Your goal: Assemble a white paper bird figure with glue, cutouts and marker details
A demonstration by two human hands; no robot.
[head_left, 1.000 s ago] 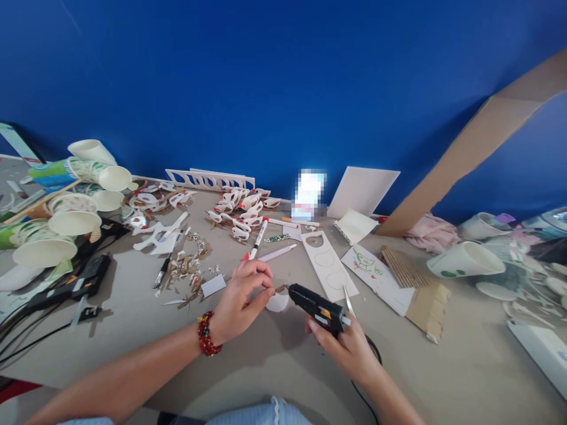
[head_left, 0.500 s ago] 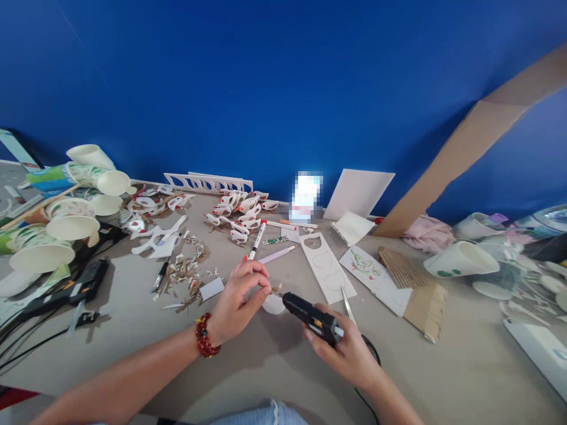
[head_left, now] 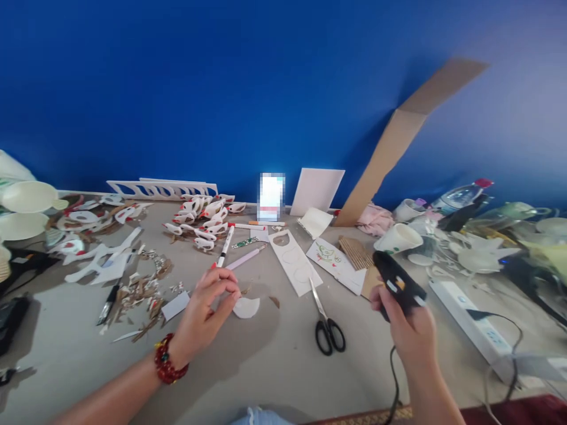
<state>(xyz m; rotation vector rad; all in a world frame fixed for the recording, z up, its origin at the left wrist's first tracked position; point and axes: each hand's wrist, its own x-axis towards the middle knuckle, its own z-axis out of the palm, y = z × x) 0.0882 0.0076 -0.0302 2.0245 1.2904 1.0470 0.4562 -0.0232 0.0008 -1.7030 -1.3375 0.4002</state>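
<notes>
Glue gun swung away to the right; left hand stays by the white cutout.

Head view: the right hand (head_left: 410, 330), fingers wrapped tight around the black glue gun (head_left: 397, 281), has carried it off from the white half-round piece (head_left: 246, 307), where its nozzle sat half a second ago, to a spot above the power strip (head_left: 469, 321). The left hand (head_left: 204, 313) still rests just beside the piece, thumb and fingertips pinched together; whether they hold anything I cannot tell. Scissors (head_left: 326, 324) lie between the hands on the table (head_left: 266, 372). Gluing on this piece looks paused or done.
</notes>
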